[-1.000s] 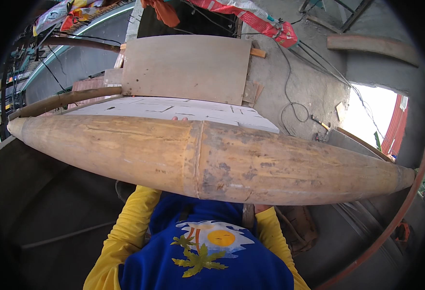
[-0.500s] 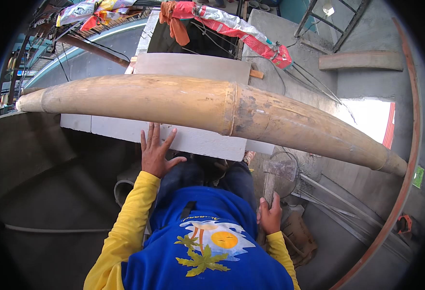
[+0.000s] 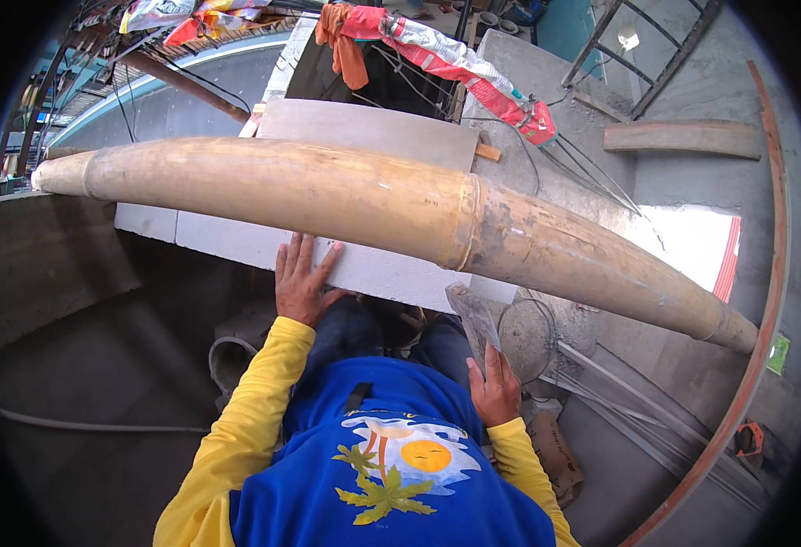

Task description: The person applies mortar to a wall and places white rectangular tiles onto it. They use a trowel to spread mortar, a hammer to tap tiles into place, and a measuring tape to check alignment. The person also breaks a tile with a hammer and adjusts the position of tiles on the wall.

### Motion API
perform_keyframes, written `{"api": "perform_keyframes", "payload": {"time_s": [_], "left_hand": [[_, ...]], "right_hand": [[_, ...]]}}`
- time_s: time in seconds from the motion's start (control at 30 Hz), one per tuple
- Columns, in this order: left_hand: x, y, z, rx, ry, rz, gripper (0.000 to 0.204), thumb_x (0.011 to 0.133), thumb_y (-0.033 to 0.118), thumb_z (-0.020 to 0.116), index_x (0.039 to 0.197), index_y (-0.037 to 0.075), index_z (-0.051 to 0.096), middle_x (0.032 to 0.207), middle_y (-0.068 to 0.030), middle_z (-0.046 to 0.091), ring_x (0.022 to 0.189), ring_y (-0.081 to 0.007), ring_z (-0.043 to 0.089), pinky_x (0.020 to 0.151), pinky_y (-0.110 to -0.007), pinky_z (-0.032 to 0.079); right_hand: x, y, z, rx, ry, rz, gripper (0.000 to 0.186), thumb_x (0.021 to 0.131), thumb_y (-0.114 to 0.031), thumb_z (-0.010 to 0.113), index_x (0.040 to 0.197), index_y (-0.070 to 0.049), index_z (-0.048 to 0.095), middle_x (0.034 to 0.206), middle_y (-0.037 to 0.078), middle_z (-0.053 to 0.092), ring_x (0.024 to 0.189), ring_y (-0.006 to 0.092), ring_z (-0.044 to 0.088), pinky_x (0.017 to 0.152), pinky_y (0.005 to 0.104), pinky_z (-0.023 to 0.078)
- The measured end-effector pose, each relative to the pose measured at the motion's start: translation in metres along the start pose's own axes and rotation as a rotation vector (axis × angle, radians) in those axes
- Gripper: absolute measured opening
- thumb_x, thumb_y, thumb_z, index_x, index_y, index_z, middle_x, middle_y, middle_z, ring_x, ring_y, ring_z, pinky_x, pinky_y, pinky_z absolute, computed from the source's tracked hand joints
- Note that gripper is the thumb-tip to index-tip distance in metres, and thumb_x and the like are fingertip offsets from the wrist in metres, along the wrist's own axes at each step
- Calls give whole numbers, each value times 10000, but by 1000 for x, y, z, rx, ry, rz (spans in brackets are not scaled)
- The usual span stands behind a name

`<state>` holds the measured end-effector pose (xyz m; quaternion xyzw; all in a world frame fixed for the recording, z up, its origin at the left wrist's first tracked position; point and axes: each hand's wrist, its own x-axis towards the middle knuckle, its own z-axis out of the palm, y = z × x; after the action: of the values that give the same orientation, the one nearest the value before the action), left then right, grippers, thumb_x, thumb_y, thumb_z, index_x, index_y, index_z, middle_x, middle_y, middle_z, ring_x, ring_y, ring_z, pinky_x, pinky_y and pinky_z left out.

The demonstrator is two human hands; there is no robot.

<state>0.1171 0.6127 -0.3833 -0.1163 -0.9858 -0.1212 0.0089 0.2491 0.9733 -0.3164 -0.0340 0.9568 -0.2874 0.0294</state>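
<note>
A thick tan bamboo pole [image 3: 309, 182] lies across the view in front of me, its bent shape crossing above white blocks [image 3: 400, 270]. Below the pole, my left hand [image 3: 304, 283] rests with fingers spread on the near part of the white blocks. My right hand [image 3: 496, 387], lower right, grips a worn, grey hatchet-like tool [image 3: 471, 312], its head at the blocks' right front edge. My blue shirt and yellow sleeves fill the lower middle, with my dark-trousered legs under the block edge.
A grey board [image 3: 364, 123] stands behind the pole. Wrapped red-white bundles and orange cloth [image 3: 336, 50] hang above. A metal ladder [image 3: 646, 68] is at top right, a long reddish strip [image 3: 765, 237] at right, metal bars [image 3: 619, 406] lower right, a pipe [image 3: 232, 365] lower left.
The pole sits higher in view than a second ago, uncovering both hands. Since half a second ago, the tool in my right hand has swung up and leftward toward the block edge.
</note>
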Motion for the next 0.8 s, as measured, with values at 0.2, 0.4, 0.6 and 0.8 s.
{"api": "perform_keyframes", "payload": {"time_s": [0.2, 0.4, 0.6, 0.8], "left_hand": [[-5, -6, -4, -23, -4, -43, 968, 641, 493, 891, 1524, 393, 506, 1660, -153, 359, 1538, -379, 331, 1217, -580, 291], [-3, -12, -14, 4, -60, -11, 975, 673, 567, 848, 1551, 405, 455, 1686, -147, 307, 1562, -343, 292, 1250, -561, 256], [-15, -9, -20, -113, 91, -149, 950, 750, 669, 762, 1575, 330, 435, 1699, -199, 250, 1584, -373, 217, 1260, -549, 225], [-10, -68, -8, -512, 834, -1060, 962, 909, 552, 746, 1604, 41, 320, 1636, -277, 291, 1504, -434, 313, 1243, -494, 263]], "right_hand": [[10, -1, 6, 7, -131, -7, 591, 963, -141, 706, 1478, 49, 486, 1163, 296, 677, 987, 487, 681, 826, 500, 561], [10, -8, 14, 63, -244, 66, 637, 983, -123, 661, 1544, 41, 409, 1378, 322, 593, 1165, 503, 618, 986, 500, 499], [13, -9, 11, 84, -158, -54, 644, 980, -126, 663, 1541, 55, 406, 1392, 326, 591, 1185, 516, 612, 973, 506, 505], [35, -23, 13, 78, -223, -116, 650, 978, -139, 675, 1543, 46, 413, 1336, 333, 617, 1117, 512, 635, 905, 510, 524]]}}
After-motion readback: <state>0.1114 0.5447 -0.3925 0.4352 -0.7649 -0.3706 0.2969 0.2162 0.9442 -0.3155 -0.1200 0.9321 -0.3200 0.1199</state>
